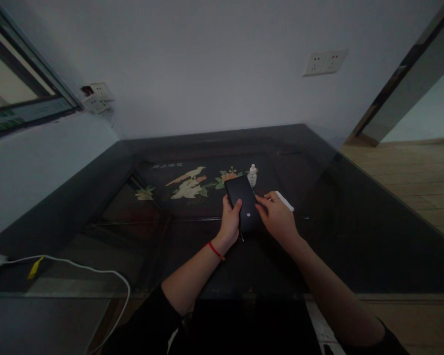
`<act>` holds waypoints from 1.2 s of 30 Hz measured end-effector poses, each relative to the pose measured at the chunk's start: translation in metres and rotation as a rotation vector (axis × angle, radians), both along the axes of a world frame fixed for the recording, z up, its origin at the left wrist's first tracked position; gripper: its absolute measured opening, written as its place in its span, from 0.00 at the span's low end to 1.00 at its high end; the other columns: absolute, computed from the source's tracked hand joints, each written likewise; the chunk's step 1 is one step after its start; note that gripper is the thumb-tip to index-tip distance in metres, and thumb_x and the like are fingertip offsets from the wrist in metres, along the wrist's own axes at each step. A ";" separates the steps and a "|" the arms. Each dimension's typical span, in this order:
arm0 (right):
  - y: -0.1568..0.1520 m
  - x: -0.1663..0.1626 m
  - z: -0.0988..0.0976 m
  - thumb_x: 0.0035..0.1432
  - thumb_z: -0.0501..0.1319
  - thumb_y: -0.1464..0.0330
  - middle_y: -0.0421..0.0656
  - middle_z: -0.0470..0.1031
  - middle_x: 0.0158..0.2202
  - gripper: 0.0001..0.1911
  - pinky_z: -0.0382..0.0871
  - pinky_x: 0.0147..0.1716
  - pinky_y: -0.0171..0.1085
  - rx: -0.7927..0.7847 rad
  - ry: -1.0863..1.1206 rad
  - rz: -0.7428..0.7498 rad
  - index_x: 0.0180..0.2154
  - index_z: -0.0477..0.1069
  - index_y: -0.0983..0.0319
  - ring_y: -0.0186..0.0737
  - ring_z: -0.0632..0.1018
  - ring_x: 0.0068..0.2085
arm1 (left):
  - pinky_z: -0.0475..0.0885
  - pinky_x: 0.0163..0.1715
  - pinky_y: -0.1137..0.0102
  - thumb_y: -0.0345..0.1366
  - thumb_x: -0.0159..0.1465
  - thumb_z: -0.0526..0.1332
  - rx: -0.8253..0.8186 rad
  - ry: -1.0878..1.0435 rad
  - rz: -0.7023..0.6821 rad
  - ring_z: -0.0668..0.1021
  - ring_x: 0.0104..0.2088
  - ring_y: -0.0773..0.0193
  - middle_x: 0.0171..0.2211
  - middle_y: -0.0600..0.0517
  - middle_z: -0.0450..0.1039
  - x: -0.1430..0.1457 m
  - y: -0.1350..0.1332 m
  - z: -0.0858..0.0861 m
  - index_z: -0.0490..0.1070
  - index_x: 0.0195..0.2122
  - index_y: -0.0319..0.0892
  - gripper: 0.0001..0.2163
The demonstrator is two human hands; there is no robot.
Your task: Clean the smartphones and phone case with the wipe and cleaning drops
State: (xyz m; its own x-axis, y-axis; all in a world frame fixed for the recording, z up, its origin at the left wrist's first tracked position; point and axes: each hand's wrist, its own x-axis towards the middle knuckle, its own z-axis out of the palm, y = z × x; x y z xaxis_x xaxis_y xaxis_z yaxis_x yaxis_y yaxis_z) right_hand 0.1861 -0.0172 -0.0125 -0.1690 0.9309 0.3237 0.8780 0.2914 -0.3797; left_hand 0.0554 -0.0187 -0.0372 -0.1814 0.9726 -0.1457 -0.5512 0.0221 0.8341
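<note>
A black phone with a dark screen is held over the dark glass-topped table. My left hand grips its lower left edge, thumb on the screen; a red cord circles that wrist. My right hand touches the phone's right edge with its fingertips and seems to hold a white folded cloth or tissue sticking out behind the fingers. A small white bottle stands just beyond the phone.
The table carries an inlaid picture of birds and flowers. A white cable with a yellow tag runs across the near left. Wall sockets sit above; wooden floor lies to the right.
</note>
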 end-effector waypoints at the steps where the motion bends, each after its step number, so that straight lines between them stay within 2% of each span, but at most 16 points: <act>1: 0.002 0.001 -0.004 0.62 0.54 0.68 0.50 0.73 0.43 0.17 0.68 0.36 0.39 -0.013 0.035 0.033 0.51 0.73 0.62 0.45 0.76 0.40 | 0.73 0.44 0.64 0.35 0.58 0.64 -0.010 -0.003 0.002 0.77 0.38 0.64 0.43 0.50 0.73 -0.001 0.001 -0.001 0.61 0.50 0.45 0.20; 4: 0.010 0.003 -0.014 0.62 0.54 0.68 0.50 0.75 0.42 0.20 0.70 0.42 0.43 -0.065 0.212 0.145 0.55 0.70 0.63 0.46 0.76 0.43 | 0.74 0.42 0.64 0.35 0.56 0.65 -0.041 -0.007 0.004 0.77 0.36 0.64 0.43 0.50 0.73 -0.005 0.005 -0.001 0.62 0.48 0.45 0.20; 6: 0.015 0.006 -0.016 0.60 0.56 0.68 0.49 0.76 0.44 0.23 0.71 0.43 0.45 -0.157 0.407 0.220 0.57 0.68 0.61 0.47 0.76 0.44 | 0.74 0.42 0.64 0.36 0.54 0.67 -0.029 0.001 0.003 0.77 0.36 0.64 0.44 0.49 0.74 -0.009 0.008 0.001 0.63 0.48 0.45 0.22; 8: 0.017 0.010 -0.015 0.58 0.58 0.68 0.48 0.77 0.44 0.28 0.74 0.40 0.45 -0.385 0.642 0.297 0.60 0.63 0.58 0.45 0.78 0.41 | 0.74 0.42 0.65 0.37 0.53 0.68 0.012 0.017 0.006 0.77 0.38 0.63 0.44 0.49 0.74 -0.013 0.011 0.003 0.64 0.49 0.45 0.23; 11: 0.018 0.016 -0.011 0.54 0.63 0.67 0.43 0.80 0.37 0.41 0.77 0.36 0.43 -0.756 0.943 0.380 0.66 0.50 0.55 0.42 0.80 0.36 | 0.73 0.42 0.65 0.38 0.53 0.68 0.057 0.043 0.000 0.77 0.39 0.62 0.46 0.48 0.74 -0.018 0.015 0.005 0.65 0.50 0.44 0.24; 13: 0.018 0.017 -0.011 0.50 0.67 0.67 0.42 0.80 0.34 0.44 0.77 0.37 0.42 -0.846 1.062 0.380 0.65 0.50 0.58 0.41 0.80 0.35 | 0.73 0.44 0.65 0.38 0.53 0.68 0.083 0.061 0.004 0.77 0.41 0.61 0.47 0.48 0.74 -0.021 0.017 0.004 0.65 0.51 0.44 0.24; 16: 0.020 0.016 -0.014 0.47 0.70 0.66 0.46 0.81 0.35 0.33 0.78 0.40 0.41 -0.866 1.113 0.356 0.55 0.67 0.64 0.41 0.81 0.37 | 0.71 0.48 0.64 0.39 0.53 0.68 0.124 0.069 0.022 0.76 0.45 0.60 0.48 0.48 0.74 -0.022 0.020 0.003 0.67 0.49 0.44 0.23; 18: 0.021 0.014 -0.017 0.46 0.70 0.66 0.47 0.81 0.37 0.25 0.78 0.41 0.41 -0.865 1.119 0.341 0.47 0.73 0.65 0.41 0.81 0.38 | 0.69 0.51 0.63 0.39 0.53 0.68 0.132 0.065 0.030 0.76 0.47 0.59 0.48 0.48 0.74 -0.023 0.021 0.003 0.68 0.48 0.43 0.22; 21: 0.022 0.013 -0.019 0.44 0.71 0.66 0.46 0.81 0.37 0.22 0.78 0.41 0.42 -0.861 1.142 0.306 0.43 0.75 0.64 0.41 0.81 0.37 | 0.68 0.53 0.62 0.38 0.53 0.69 0.133 0.065 0.033 0.75 0.48 0.59 0.48 0.48 0.74 -0.022 0.021 0.003 0.68 0.47 0.43 0.21; 30: 0.017 0.012 -0.015 0.43 0.72 0.63 0.48 0.81 0.35 0.23 0.78 0.41 0.44 -0.852 1.136 0.278 0.42 0.75 0.66 0.42 0.81 0.36 | 0.69 0.51 0.62 0.39 0.53 0.68 0.114 0.055 0.048 0.76 0.48 0.58 0.48 0.48 0.74 -0.020 0.017 0.003 0.67 0.51 0.44 0.24; 36: 0.016 0.009 -0.016 0.40 0.73 0.65 0.45 0.80 0.29 0.17 0.79 0.34 0.42 -0.760 1.138 0.213 0.34 0.76 0.64 0.41 0.81 0.30 | 0.68 0.52 0.64 0.37 0.55 0.67 0.131 0.093 0.062 0.75 0.48 0.60 0.49 0.48 0.73 -0.017 0.014 0.006 0.65 0.52 0.44 0.24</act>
State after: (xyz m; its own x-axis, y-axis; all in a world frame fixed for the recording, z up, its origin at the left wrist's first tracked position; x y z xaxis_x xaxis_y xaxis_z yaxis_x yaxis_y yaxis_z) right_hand 0.1955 -0.0014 -0.0282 -0.3166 0.9289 -0.1919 -0.0538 -0.2195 -0.9741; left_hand 0.0385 -0.0044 -0.0313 -0.2489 0.9685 0.0019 -0.4681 -0.1219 0.8752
